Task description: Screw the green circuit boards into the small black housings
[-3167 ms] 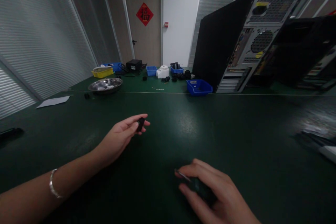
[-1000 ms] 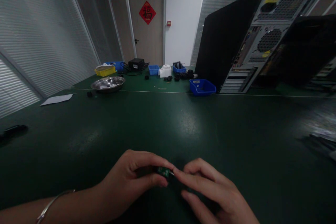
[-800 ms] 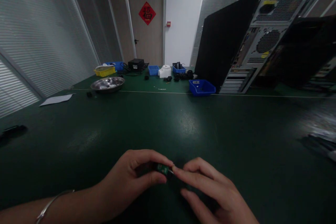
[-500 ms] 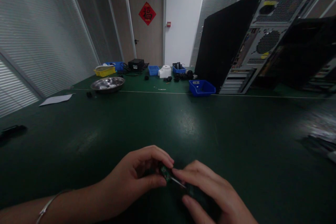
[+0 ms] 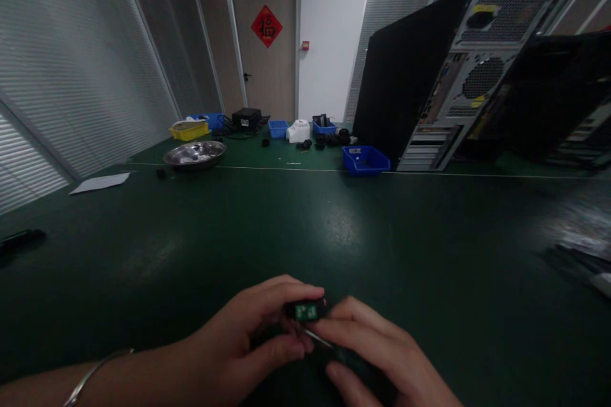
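Observation:
My left hand (image 5: 258,324) is closed on a small black part with a green circuit board (image 5: 306,311) showing on its near face. Between the fingers and thumb of my right hand (image 5: 382,343) is a screwdriver (image 5: 319,338) with a thin metal shaft and a dark handle, mostly hidden by the hand. The shaft points left, and its tip is close below the circuit board, by my left fingers. Whether the tip touches the part I cannot tell.
A blue bin (image 5: 365,160) stands beyond my hands, beside a black computer case (image 5: 429,82). Farther left are a metal bowl (image 5: 195,155), a yellow tray (image 5: 189,131) and a sheet of paper (image 5: 100,182). A dark object (image 5: 21,238) lies at the left edge.
My left hand has turned the small part, so its green board now faces me more fully. The screwdriver tip, previously at the board, is now just below it.

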`<state>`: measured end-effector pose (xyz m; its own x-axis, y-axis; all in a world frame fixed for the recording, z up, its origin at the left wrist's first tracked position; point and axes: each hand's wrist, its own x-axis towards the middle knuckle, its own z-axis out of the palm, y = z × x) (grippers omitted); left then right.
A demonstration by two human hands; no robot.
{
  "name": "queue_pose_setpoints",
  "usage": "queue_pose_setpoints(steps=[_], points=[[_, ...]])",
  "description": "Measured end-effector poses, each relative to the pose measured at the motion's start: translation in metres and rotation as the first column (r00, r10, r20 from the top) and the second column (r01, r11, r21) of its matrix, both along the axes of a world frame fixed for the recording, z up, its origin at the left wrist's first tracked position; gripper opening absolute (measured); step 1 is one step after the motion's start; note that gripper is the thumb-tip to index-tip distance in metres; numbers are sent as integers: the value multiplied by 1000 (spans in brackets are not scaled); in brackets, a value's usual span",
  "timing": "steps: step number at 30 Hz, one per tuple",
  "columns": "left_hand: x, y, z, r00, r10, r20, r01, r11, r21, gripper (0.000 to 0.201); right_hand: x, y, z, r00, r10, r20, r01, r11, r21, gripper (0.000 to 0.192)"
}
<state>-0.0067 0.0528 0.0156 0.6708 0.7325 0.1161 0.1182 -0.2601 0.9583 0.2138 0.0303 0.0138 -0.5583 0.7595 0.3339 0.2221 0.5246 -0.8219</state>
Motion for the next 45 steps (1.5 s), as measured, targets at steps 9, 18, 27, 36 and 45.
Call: queue_pose_setpoints(steps=[9, 18, 27, 36, 45], points=[[-2, 10, 6, 988, 131, -81, -107, 962, 250, 26, 3, -2, -1, 994, -108, 17, 107, 994, 35, 48], [-3, 9, 4, 979, 171, -107, -133, 947, 292, 30, 7, -1, -6, 988, -126, 87, 121, 991, 61, 39], [-1, 10, 8, 990, 115, -78, -93, 966, 241, 28, 5, -1, -4, 993, -99, 61, 98, 995, 23, 36], [1, 9, 6, 993, 116, -34, -114, 992, 53, 23, 3, 0, -5, 995, -88, -51, 88, 996, 9, 39], [-3, 18, 9, 994, 75, -85, -71, 996, 46, 19, 5, 0, -2, 984, -176, -19, 176, 984, 8, 38]])
